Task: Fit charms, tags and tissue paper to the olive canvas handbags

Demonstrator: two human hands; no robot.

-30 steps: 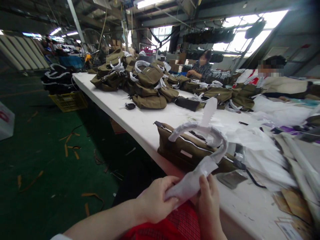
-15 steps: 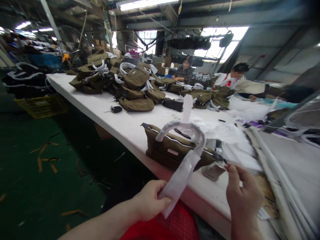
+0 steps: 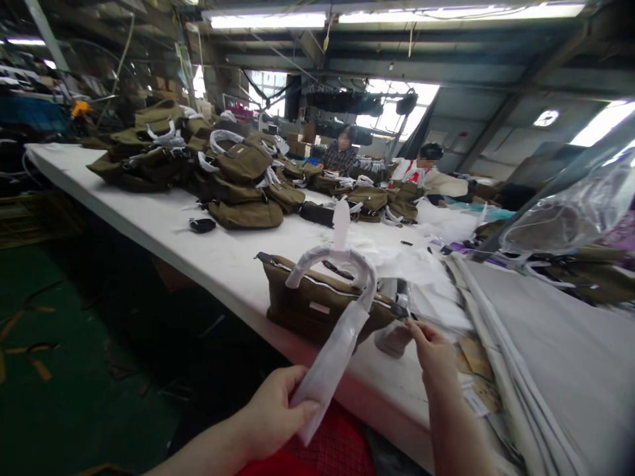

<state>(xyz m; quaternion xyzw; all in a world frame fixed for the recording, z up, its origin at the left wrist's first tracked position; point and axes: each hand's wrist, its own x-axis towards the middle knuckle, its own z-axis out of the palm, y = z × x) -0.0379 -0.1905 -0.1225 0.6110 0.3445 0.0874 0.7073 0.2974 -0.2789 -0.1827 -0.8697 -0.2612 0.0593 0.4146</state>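
Note:
An olive handbag (image 3: 302, 311) with a zipper along its top and a small pale label stands upright near the table's front edge. Its arched handle (image 3: 364, 264) is wrapped in white film, and a pale paper tag (image 3: 340, 225) rises behind the arch. From the handle's right side a white wrapping strip (image 3: 330, 354) runs down toward me. My left hand (image 3: 280, 410) is closed, thumb on top, around the strip's lower end. My right hand (image 3: 429, 340) pinches the dark zipper end at the bag's right corner; the fingertips hide the exact spot. Below that corner hangs a greyish wrapped piece (image 3: 393, 338).
A heap of olive bags (image 3: 233, 178) covers the far side of the white table (image 3: 163, 231). White wrapping sheets (image 3: 436, 297) lie right of the handbag, beside long pale rolls (image 3: 501, 350). Two people sit across the table. A small black item (image 3: 202, 225) lies at left.
The view has turned right, so everything sits further left in it. Both hands keep their holds on the strip and the zipper end; the right hand has come slightly closer to the bag.

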